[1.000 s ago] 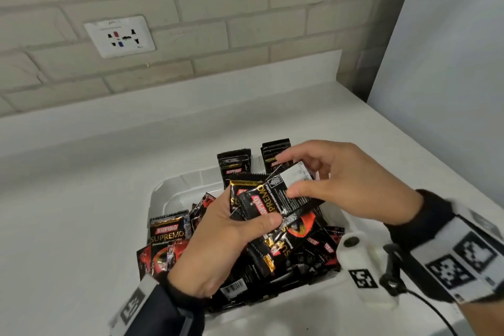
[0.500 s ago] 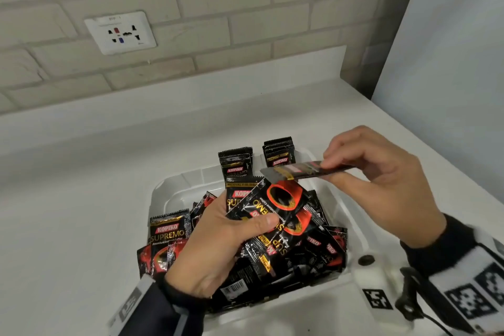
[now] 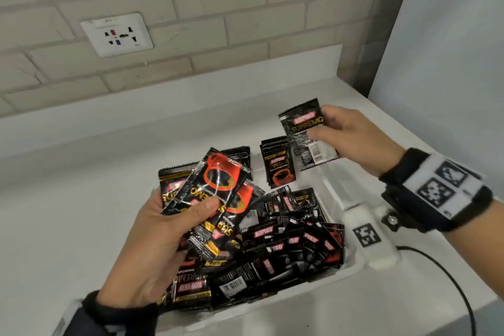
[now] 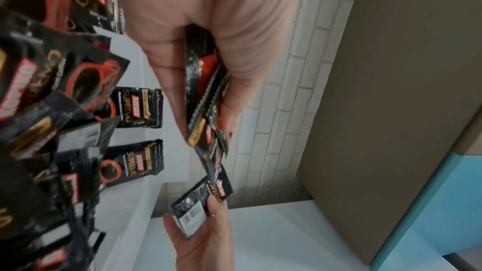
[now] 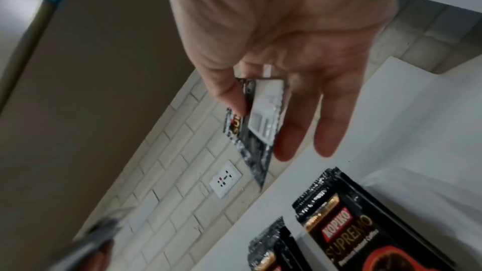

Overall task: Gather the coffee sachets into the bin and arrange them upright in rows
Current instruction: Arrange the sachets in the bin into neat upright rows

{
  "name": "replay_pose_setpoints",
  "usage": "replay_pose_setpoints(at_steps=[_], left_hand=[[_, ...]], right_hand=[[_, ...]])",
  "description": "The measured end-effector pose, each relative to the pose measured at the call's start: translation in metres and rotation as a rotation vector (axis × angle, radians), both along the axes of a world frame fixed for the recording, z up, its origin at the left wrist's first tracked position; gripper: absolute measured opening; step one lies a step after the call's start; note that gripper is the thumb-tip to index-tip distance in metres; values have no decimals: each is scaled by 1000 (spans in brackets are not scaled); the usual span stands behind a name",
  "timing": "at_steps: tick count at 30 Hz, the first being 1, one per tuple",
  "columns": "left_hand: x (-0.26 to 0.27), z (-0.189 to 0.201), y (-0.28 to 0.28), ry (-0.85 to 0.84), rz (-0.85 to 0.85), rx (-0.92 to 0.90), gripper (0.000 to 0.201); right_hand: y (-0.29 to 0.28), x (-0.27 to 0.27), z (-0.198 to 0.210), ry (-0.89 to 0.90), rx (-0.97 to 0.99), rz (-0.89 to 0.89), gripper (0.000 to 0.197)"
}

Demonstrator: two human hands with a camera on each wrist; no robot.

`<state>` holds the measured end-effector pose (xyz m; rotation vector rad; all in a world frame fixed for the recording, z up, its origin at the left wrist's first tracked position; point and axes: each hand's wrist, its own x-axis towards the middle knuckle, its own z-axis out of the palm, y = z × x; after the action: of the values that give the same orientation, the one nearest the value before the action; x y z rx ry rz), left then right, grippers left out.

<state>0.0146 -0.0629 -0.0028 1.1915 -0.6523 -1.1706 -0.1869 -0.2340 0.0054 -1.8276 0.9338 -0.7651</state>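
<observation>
While the left hand (image 3: 152, 248) grips a fanned bunch of sachets (image 3: 215, 188) over the white bin (image 3: 331, 185), thumb pressed on top, the right hand (image 3: 354, 139) pinches a single sachet (image 3: 306, 133) above the bin's far right corner. Two short upright stacks (image 3: 278, 163) stand at the bin's back wall. Loose sachets (image 3: 286, 243) lie jumbled across the bin. Bin sits on a white counter (image 3: 68, 213).
</observation>
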Motion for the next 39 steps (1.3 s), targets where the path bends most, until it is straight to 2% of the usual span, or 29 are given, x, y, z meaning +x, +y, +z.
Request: replay_pose_setpoints(at_steps=[2, 5, 7, 8, 11, 12, 13, 16, 17, 19, 20, 24, 28, 30, 32, 33, 35, 37, 39], left_hand=[[5, 1, 3, -9, 26, 6, 75], [13, -1, 6, -18, 47, 10, 76], [15, 0, 8, -37, 63, 13, 73], [17, -1, 8, -56, 71, 29, 66], [19, -1, 7, -31, 94, 39, 29], [19, -1, 7, -29, 95, 47, 28], [19, -1, 6, -27, 88, 46, 32], [16, 2, 4, -56, 82, 49, 64], [16, 1, 3, -56, 90, 52, 63], [17, 1, 2, -40, 87, 47, 48], [15, 2, 1, -38, 82, 50, 46], [14, 2, 0, -38, 83, 50, 62], [13, 1, 1, -42, 68, 42, 72], [13, 2, 2, -43, 63, 46, 72], [14, 2, 3, -46, 60, 47, 72], [15, 2, 4, -48, 59, 51, 72], [15, 1, 4, -51, 60, 54, 73], [15, 1, 4, -47, 58, 53, 72], [13, 0, 3, -49, 48, 57, 72]], right_hand=[[-8, 8, -5, 86, -4, 10, 14], [-18, 19, -14, 249, -66, 59, 9], [-24, 23, -19, 361, -98, 93, 17], [-26, 25, -21, 414, -111, 103, 17], [-31, 29, -24, 543, -171, 144, 14], [-32, 30, -25, 579, -183, 162, 14], [-34, 32, -27, 621, -197, 183, 14], [-38, 36, -29, 749, -254, 229, 12], [-39, 37, -29, 776, -269, 239, 12], [-41, 39, -30, 836, -301, 254, 14], [-41, 40, -30, 879, -327, 256, 14], [-41, 43, -27, 1058, -453, 242, 27], [-41, 43, -22, 1059, -467, 224, 19], [-41, 42, -18, 1018, -433, 219, 18], [-38, 36, -10, 845, -331, 217, 16], [-35, 33, -4, 691, -240, 207, 15], [-29, 23, 7, 273, 21, 210, 14], [-26, 13, 16, -154, 292, 278, 29], [-23, 6, 21, -433, 497, 358, 34]])
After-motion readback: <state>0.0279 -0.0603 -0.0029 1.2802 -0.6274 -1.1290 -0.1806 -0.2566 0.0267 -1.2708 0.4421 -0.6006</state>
